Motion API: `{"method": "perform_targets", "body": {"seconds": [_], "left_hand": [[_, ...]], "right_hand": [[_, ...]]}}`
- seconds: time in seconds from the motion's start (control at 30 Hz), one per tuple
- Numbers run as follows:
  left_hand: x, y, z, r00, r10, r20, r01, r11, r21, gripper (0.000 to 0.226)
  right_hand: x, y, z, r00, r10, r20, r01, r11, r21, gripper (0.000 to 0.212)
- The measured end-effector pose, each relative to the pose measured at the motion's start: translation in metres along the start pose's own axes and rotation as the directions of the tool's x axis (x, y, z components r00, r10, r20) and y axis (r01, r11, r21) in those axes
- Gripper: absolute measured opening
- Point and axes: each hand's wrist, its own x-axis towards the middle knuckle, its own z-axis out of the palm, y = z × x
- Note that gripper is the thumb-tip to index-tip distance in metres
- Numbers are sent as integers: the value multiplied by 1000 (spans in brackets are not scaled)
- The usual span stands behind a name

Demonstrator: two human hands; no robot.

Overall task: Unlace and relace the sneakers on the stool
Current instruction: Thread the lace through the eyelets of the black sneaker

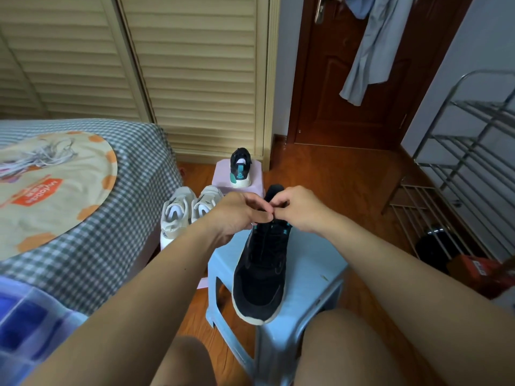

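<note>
While my left hand (239, 210) and right hand (295, 207) pinch the black sneaker (262, 268)'s lace near its tongue, mid-stool (315, 277), I should pull evenly.

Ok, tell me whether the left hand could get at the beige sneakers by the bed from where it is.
Probably yes. The left hand is busy at the black sneaker on the blue stool, but the beige sneakers lie just beyond and left of it on the floor, with nothing between.

Black sneaker (260, 274) on blue stool (306, 277), frame centre, toe toward camera. Left hand (239, 213) and right hand (299, 208) pinch at its lace area, fingertips touching.
</note>
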Motion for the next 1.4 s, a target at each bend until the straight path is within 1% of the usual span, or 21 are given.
{"method": "perform_targets", "body": {"seconds": [0.07,0.13,0.17,0.23,0.3,0.4,0.43,0.5,0.57,0.63,0.7,0.77,0.83,0.9,1.0,1.13,1.23,1.27,1.3,1.37,1.4], "left_hand": [[1,1,10,981,71,-178,-58,995,77,16],[1,0,22,880,291,-375,-137,912,387,18],[1,-2,27,828,399,-394,-158,840,518,19],[3,-8,30,781,492,-385,-192,776,601,15],[7,-13,25,797,475,-372,-157,759,632,13],[8,-8,15,858,464,-218,-117,592,797,27],[8,-3,11,870,465,-165,-137,549,824,26],[6,2,-1,897,435,-75,-179,515,838,29],[3,-4,-13,948,318,6,-190,553,811,39],[-9,-19,-16,984,169,60,-157,649,744,41],[-25,-32,-7,988,152,-14,-98,699,708,37],[-39,-43,8,966,175,-189,-17,775,631,30],[-53,-49,28,936,176,-304,39,808,588,54],[-64,-58,53,945,182,-271,55,730,681,87],[-64,-72,64,979,150,-138,20,603,798,106],[-47,-83,9,993,94,-71,2,589,808,97],[-46,-89,-15,962,99,-254,176,485,856,81],[-47,-89,-13,945,95,-314,218,535,817,79],[-50,-85,-5,933,80,-352,216,658,722,77],[-55,-74,15,939,-6,-344,129,933,335,74],[-58,-68,28,953,-60,-296,98,988,117,71]], "right_hand": [[1,-1,3,1000,11,-20,-10,999,42,9],[1,-2,2,999,41,21,-43,991,124,11],[0,-2,0,998,50,47,-57,987,152,11],[1,1,-5,994,69,82,-84,975,205,15],[1,7,-13,988,82,128,-117,948,297,19],[11,14,-12,994,16,104,-43,965,260,21],[15,13,-12,998,-29,58,17,982,190,15],[19,16,-18,975,-217,-39,211,970,-119,10],[21,33,-28,912,-409,32,371,789,-489,15],[15,49,-31,920,-371,129,362,674,-644,18],[12,51,-24,934,-328,141,348,750,-562,18],[15,42,-19,951,-309,27,294,868,-400,24],[21,37,-22,968,-251,-20,229,908,-351,52],[25,33,-24,983,-158,97,184,899,-398,71],[28,37,-23,959,-75,275,212,832,-513,66],[10,56,-43,965,-108,241,233,776,-586,49],[-26,67,-50,966,17,258,117,861,-494,39],[-39,69,-49,967,13,254,102,895,-435,34],[-54,70,-48,968,7,252,81,938,-336,28],[-76,70,-43,954,31,299,-23,999,-28,29],[-84,71,-40,956,23,293,-61,991,122,38]]}}
